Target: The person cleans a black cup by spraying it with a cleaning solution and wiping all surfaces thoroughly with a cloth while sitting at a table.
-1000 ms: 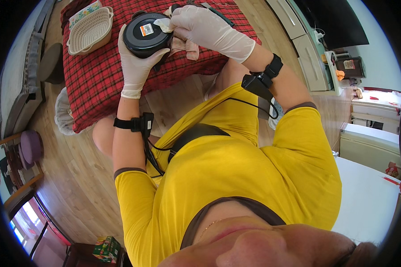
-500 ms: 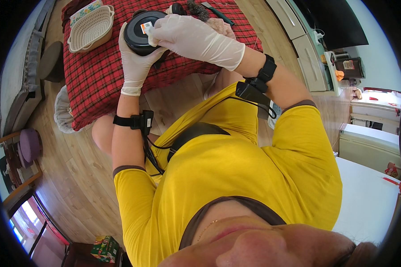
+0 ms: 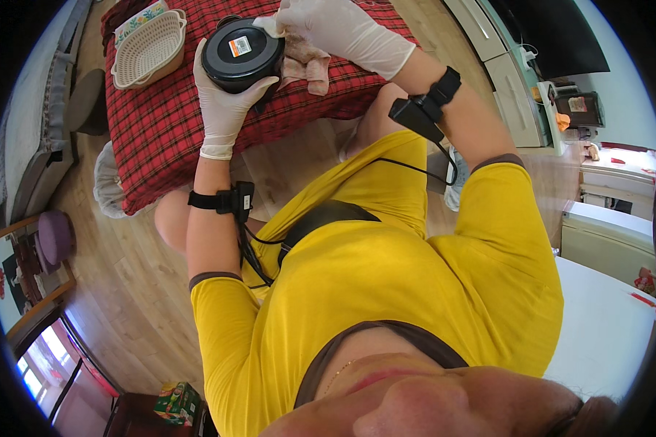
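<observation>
A round black lidded container (image 3: pixel 242 64) with a white-and-orange label sits in my gloved left hand (image 3: pixel 224 109), whose fingers and thumb grip its side from the left and below. My gloved right hand (image 3: pixel 326 33) is just beyond the container's upper right, its fingertips pinched on a small white wipe (image 3: pixel 268 28) that touches the lid's edge. A crumpled pale pink cloth (image 3: pixel 310 71) lies beneath that hand on the red plaid tablecloth (image 3: pixel 153 153). Part of the table behind my right hand is hidden.
A cream plastic basket (image 3: pixel 147 52) and a floral-patterned item (image 3: pixel 140 16) are on the table's left. A dark stool (image 3: pixel 89 98) and pale bed (image 3: pixel 29 124) stand left; a drawer cabinet (image 3: pixel 509 102) with a television is on the right. A white surface (image 3: pixel 594 320) is at lower right.
My right hand moved in over the lid with the wipe, then back up and right, uncovering the label. My left hand still holds the container in nearly the same spot.
</observation>
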### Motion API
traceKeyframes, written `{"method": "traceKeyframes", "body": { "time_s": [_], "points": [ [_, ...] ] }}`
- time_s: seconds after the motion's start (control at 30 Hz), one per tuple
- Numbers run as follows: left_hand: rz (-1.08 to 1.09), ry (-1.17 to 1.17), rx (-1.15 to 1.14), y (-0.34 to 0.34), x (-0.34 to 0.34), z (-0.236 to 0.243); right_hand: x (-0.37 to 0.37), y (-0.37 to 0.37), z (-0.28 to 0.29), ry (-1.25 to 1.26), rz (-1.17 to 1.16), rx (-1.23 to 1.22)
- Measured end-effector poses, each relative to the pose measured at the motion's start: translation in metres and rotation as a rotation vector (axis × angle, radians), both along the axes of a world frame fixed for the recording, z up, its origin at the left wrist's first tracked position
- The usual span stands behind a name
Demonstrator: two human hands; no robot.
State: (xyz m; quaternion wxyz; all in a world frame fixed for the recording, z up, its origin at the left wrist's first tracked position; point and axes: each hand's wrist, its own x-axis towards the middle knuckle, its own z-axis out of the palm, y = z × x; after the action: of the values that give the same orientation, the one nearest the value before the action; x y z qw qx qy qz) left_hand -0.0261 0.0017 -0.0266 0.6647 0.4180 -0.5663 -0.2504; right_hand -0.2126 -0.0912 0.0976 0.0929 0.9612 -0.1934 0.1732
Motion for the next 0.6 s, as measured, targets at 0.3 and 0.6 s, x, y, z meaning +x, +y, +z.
{"method": "traceKeyframes", "body": {
  "time_s": [0.3, 0.6],
  "points": [
    [0.022, -0.028, 0.003, 0.000, 0.001, 0.000, -0.013, 0.007, 0.015, -0.531, -0.357, 1.430],
    [0.033, -0.038, 0.015, 0.000, 0.002, 0.000, -0.021, -0.008, -0.021, -0.632, -0.095, 1.772]
  ]
}}
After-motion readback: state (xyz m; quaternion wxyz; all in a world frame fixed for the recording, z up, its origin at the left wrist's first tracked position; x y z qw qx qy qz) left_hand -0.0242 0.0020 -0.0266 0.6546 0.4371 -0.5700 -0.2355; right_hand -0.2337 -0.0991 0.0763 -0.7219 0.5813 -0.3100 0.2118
